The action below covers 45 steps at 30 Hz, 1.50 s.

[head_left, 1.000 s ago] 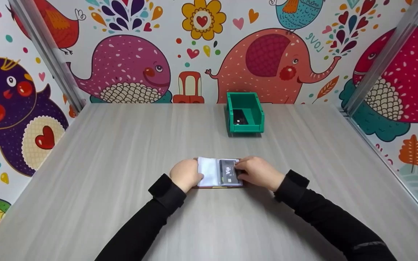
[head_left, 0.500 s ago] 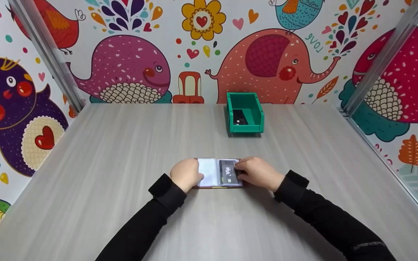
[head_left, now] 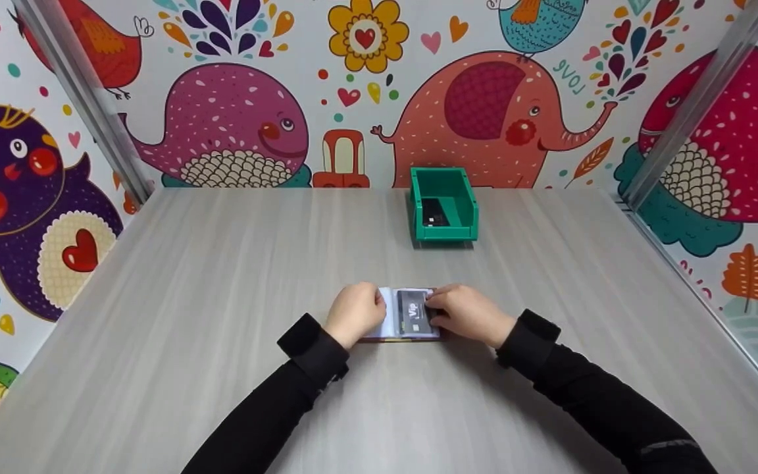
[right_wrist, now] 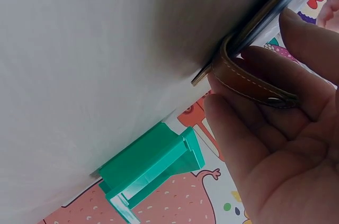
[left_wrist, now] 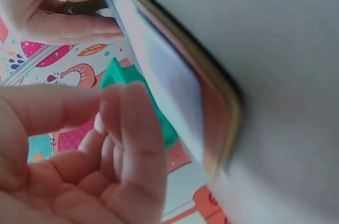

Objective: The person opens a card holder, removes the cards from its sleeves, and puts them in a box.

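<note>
A green bin (head_left: 443,212) stood at the upper middle of the frame on the grey tabletop (head_left: 221,263), a dark card (head_left: 433,213) inside it. Cartoon-animal walls (head_left: 234,125) rose behind and at both sides.

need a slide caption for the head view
Two hands hold an open card holder on a grey table, green bin behind.

Both arms wear long black sleeves. The left sleeve (head_left: 267,408) and the right sleeve (head_left: 603,401) each end in a thick, wide black cuff at the wrist. The left hand (head_left: 354,311) and right hand (head_left: 468,315) are bare, without gloves or rings showing.
</note>
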Motion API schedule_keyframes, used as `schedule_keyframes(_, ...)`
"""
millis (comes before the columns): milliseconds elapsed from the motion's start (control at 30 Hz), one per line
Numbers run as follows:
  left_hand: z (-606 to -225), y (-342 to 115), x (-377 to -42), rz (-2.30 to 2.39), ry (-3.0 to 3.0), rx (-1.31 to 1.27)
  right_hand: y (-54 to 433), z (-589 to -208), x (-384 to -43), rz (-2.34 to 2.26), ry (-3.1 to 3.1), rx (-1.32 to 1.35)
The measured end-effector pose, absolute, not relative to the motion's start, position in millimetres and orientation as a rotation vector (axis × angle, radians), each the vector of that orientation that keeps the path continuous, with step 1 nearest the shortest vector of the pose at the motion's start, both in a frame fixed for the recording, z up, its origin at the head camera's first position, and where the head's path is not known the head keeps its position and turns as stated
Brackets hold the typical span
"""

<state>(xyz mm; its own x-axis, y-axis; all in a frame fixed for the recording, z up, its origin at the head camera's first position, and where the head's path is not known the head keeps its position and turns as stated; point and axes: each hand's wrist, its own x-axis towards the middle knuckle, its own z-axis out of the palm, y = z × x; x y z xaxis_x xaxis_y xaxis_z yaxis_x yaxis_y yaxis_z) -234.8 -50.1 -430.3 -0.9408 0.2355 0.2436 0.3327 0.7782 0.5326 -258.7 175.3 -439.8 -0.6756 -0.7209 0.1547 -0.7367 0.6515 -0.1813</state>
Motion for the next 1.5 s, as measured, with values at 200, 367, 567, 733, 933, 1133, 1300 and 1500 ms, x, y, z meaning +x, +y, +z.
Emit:
schedule_keyframes(200,-429.9,-43.0,-239.2,-1.043,-2.85,-0.436,175.1,-439.4,-258.6,0.371,-2.773,1.243)
schedule_keyframes(367,-429.3,-38.1,-240.6,-1.1,-2.877,-0.39,175.7,-438.8,-258.1,0.375,-2.762,1.246)
schedule_keyframes(567,-428.8,-35.8,-242.7,-1.135,-2.923,-0.328,175.8,-438.4,-257.0,0.377,-2.78,1.235)
schedule_keyframes(733,-427.7,-34.3,-244.3,-1.201,-2.981,-0.232,175.2,-438.9,-257.0,0.377,-2.781,1.232)
schedule_keyframes(933,-425.4,-32.8,-245.6,-1.202,-3.023,-0.199,175.1,-439.6,-256.2,0.368,-2.798,1.214)
schedule_keyframes(1133,-426.0,-31.3,-246.5,-1.413,-2.981,-0.133,175.0,-440.5,-257.0,0.367,-2.797,1.205)
schedule_keyframes(1300,-428.4,-28.8,-248.6,-1.821,-2.84,0.006,175.7,-441.1,-256.9,0.367,-2.765,1.216)
schedule_keyframes(1500,-431.3,-25.5,-252.5,-1.893,-2.829,0.065,175.9,-441.8,-257.2,0.367,-2.775,1.211)
